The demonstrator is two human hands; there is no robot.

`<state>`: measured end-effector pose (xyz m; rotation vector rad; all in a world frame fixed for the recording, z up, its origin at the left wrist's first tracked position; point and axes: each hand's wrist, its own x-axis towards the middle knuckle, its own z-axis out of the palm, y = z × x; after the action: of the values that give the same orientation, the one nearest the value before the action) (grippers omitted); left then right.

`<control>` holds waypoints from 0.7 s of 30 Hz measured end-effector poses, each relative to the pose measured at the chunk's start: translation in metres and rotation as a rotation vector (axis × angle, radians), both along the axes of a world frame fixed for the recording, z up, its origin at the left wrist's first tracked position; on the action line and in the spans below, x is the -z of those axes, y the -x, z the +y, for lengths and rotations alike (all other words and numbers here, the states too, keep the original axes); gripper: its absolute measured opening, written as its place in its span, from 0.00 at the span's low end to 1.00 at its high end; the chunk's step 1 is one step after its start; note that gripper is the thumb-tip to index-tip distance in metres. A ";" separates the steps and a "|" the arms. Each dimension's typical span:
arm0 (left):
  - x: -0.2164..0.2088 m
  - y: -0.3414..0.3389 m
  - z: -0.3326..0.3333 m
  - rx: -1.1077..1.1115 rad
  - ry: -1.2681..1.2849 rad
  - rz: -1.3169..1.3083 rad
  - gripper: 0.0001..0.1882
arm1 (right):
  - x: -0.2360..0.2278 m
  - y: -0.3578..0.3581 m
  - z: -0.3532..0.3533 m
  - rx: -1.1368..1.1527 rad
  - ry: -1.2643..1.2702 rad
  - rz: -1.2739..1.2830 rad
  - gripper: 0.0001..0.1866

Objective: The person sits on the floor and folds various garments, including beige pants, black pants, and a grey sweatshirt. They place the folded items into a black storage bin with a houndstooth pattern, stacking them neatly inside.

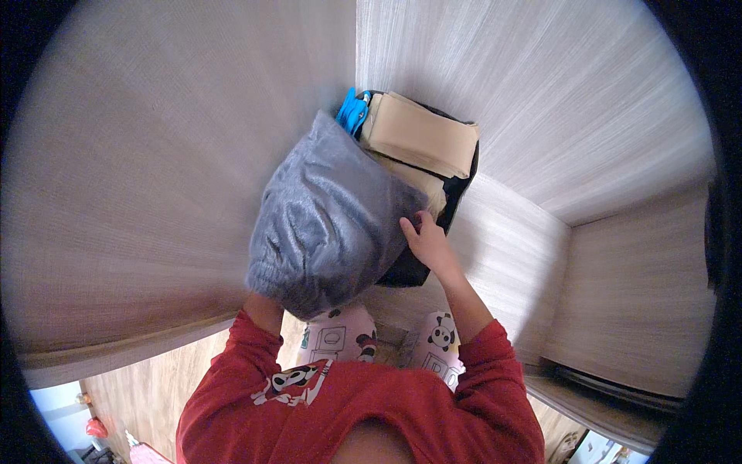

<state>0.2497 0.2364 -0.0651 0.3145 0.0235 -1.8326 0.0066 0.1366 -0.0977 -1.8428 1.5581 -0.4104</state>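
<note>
A plush grey cushion (332, 209) is held up in front of me, tilted, with folds across its lower half. My right hand (427, 241) pinches the cushion's right corner between thumb and fingers. On the other side, my left wrist (265, 309) goes in beneath the cushion's lower left edge; the hand itself is hidden. Partly covered by the cushion, a black open container (410, 269) sits in the corner. Inside it lie a folded beige bundle (421, 135), another pale beige piece (413, 176) and something bright blue (353, 114) at the far left.
Wood-grain panels rise on the left (154, 155) and at the back (533, 93), meeting behind the container. A pale ledge (506, 240) lies to the right, ending at a side panel (630, 286). My legs in patterned trousers (340, 334) are close below.
</note>
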 end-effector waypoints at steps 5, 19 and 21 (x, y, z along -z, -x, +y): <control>-0.015 -0.031 -0.017 -0.088 -0.204 -0.024 0.25 | 0.028 0.008 -0.006 0.280 -0.442 -0.473 0.33; -0.103 -0.045 0.022 0.207 0.555 -1.678 0.31 | -0.067 -0.049 -0.112 -0.906 -0.240 -0.608 0.47; -0.117 -0.051 0.031 0.304 0.707 -1.601 0.30 | -0.096 -0.047 -0.102 -0.996 -0.209 -0.413 0.45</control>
<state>0.3008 0.2675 0.0516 1.1942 -1.7697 -1.2762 0.0532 0.0348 -0.0017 -1.9447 0.2943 -0.1256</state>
